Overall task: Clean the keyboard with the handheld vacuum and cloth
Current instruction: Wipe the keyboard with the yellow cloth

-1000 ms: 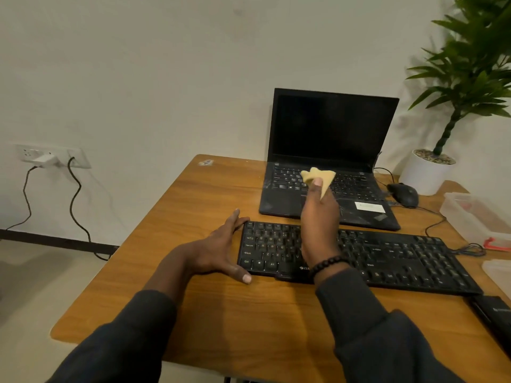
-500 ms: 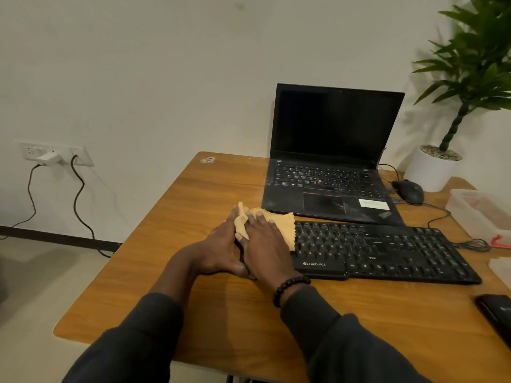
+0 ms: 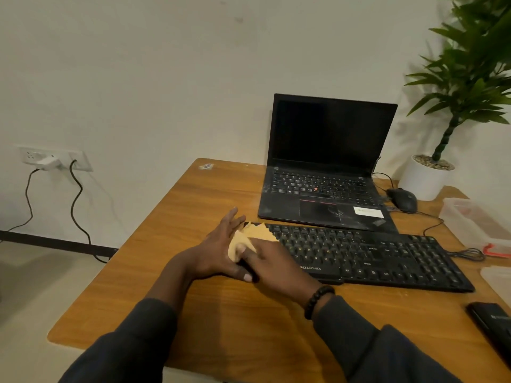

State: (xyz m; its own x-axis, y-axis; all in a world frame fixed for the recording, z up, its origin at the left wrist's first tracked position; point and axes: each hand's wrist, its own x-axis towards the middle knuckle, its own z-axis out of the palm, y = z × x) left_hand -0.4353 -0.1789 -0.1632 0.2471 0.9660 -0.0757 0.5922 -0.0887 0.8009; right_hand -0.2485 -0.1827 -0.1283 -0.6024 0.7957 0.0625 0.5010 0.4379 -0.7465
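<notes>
**A:** Right hand (image 3: 272, 261) presses the yellow cloth (image 3: 249, 239) flat-fingered onto the left end of the Zebronics keyboard (image 3: 367, 258); left hand (image 3: 218, 250), fingers straight, braces that edge on the desk (image 3: 193, 205).

**B:** So it's the wiping step. Next I'd sweep rightward along the keys.

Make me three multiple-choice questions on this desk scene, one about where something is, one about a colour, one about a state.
1. Where is the cloth?
A. on the keyboard's left end
B. on the laptop
C. by the plant pot

2. What colour is the cloth?
A. blue
B. yellow
C. white

3. What state is the laptop in?
A. lid closed
B. open, bright screen
C. open, dark screen

Answers:
1 A, the right hand presses it on the left end of the keyboard, which the left hand steadies.
2 B, it shows yellow against the black keys.
3 C, the lid stands up and the screen is black.
</notes>
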